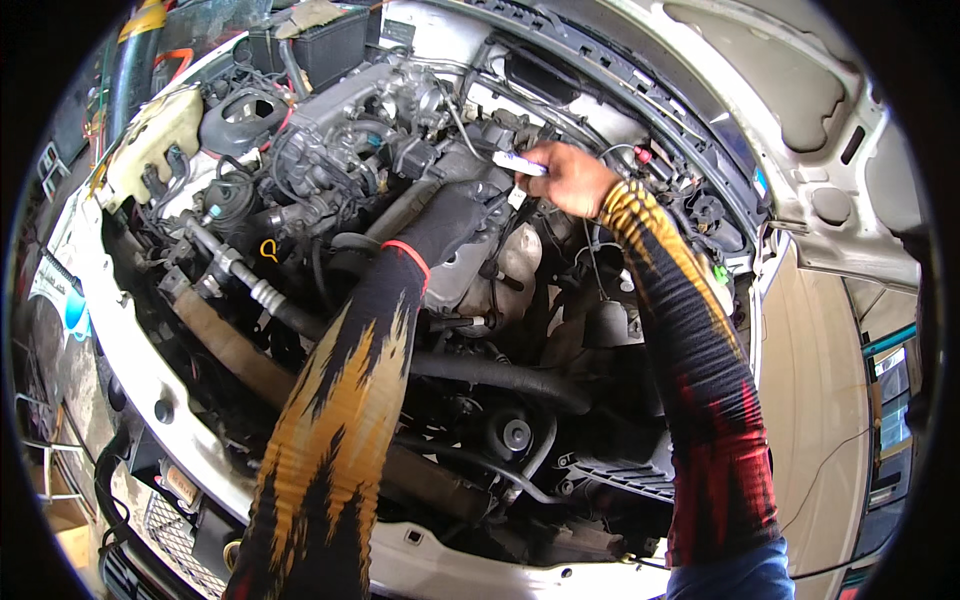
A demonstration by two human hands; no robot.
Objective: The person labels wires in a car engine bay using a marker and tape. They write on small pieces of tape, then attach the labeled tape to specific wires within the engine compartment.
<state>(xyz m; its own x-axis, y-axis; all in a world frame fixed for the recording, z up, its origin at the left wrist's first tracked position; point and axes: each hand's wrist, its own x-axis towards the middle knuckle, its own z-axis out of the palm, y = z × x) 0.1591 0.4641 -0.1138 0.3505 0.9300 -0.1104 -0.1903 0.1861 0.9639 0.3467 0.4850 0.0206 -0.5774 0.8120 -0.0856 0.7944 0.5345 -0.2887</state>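
Observation:
My right hand (575, 178), bare, is closed around a slim white pen-like tube (520, 164) with dark markings, which points left over the engine. Just below it, my left hand (455, 212) wears a dark glove with a red band at the wrist. Its fingers are curled in at the far end of the grey engine cover (465, 270); what they grip, if anything, is hidden. The two hands are close together but apart. Under them, the engine (345, 150) fills the middle of the open bay, with hoses and wiring around it.
The raised white hood (800, 90) stands at the upper right. A black battery (315, 50) sits at the far left. A yellow dipstick loop (268, 250) rises left of my left arm. A thick black hose (490, 378) crosses the near side, behind the white front edge (430, 555).

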